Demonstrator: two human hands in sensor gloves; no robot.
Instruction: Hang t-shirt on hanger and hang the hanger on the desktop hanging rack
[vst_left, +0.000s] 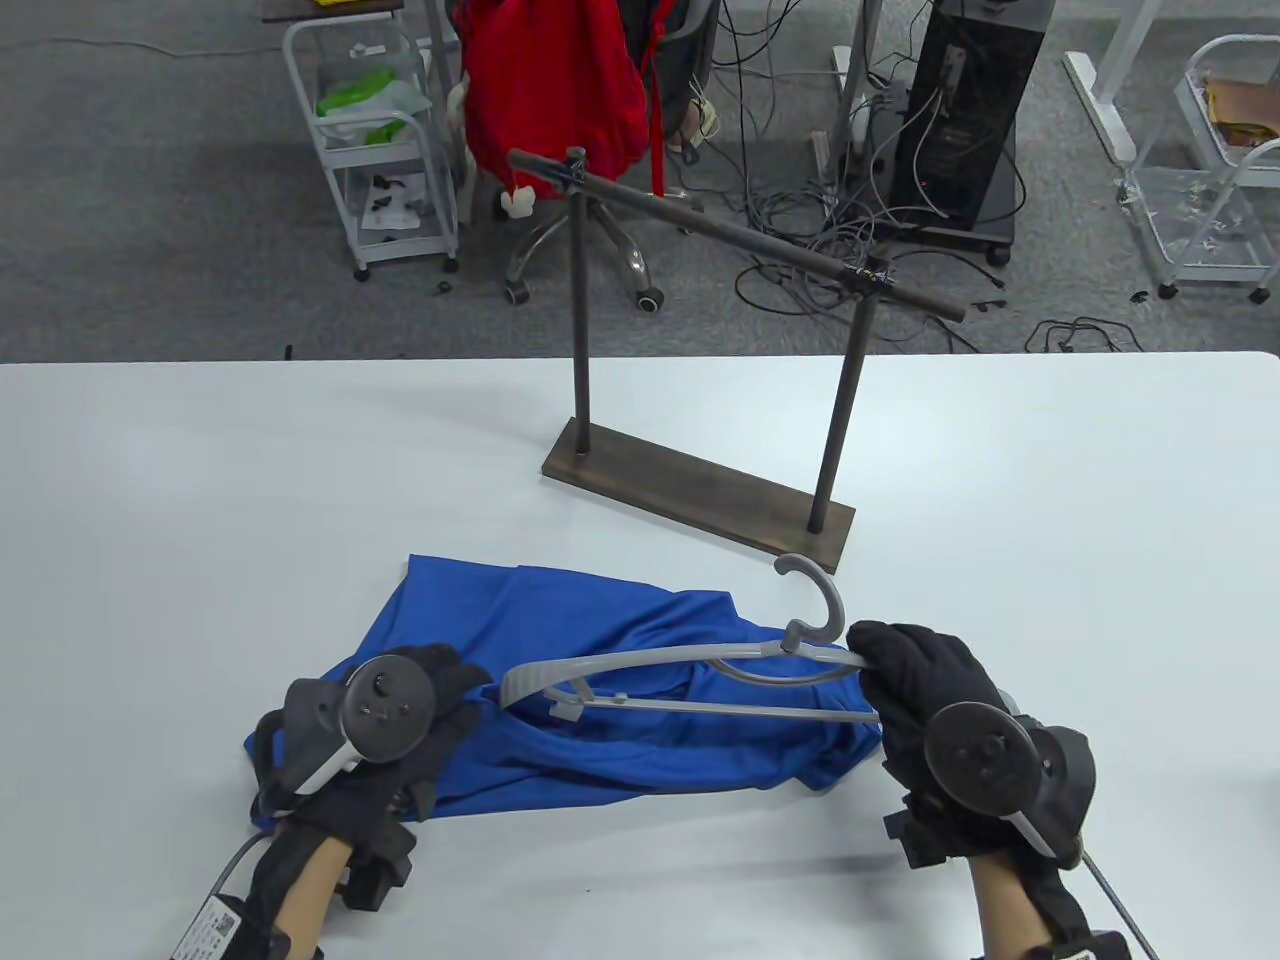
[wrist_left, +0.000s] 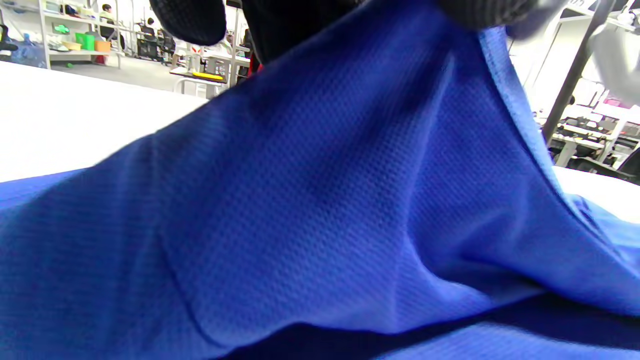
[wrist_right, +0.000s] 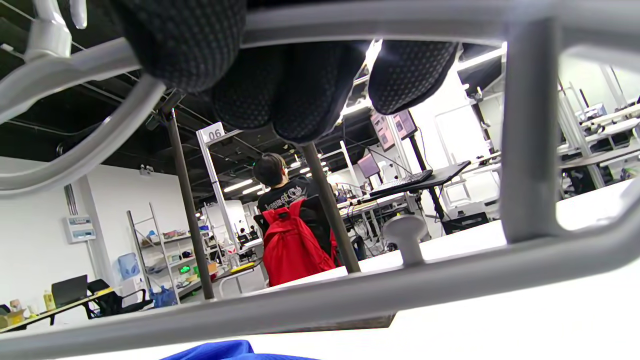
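A blue t-shirt (vst_left: 600, 690) lies crumpled on the white table (vst_left: 200, 500), near its front edge. My left hand (vst_left: 440, 700) grips the shirt's left part; in the left wrist view the fabric (wrist_left: 320, 200) rises up to the gloved fingers (wrist_left: 280, 20). My right hand (vst_left: 900, 670) holds the right end of a grey plastic hanger (vst_left: 690, 680), which lies across the shirt with its hook (vst_left: 815, 590) pointing toward the rack. Its fingers (wrist_right: 280, 85) curl over the hanger's upper bar (wrist_right: 350, 22). The dark rack (vst_left: 720, 380) stands behind, its rail bare.
Beyond the table's far edge stand a chair draped in red cloth (vst_left: 560, 90), a white cart (vst_left: 375, 140), a black computer tower (vst_left: 965, 120) and loose cables on the floor. A person (wrist_right: 277, 185) sits far back in the right wrist view.
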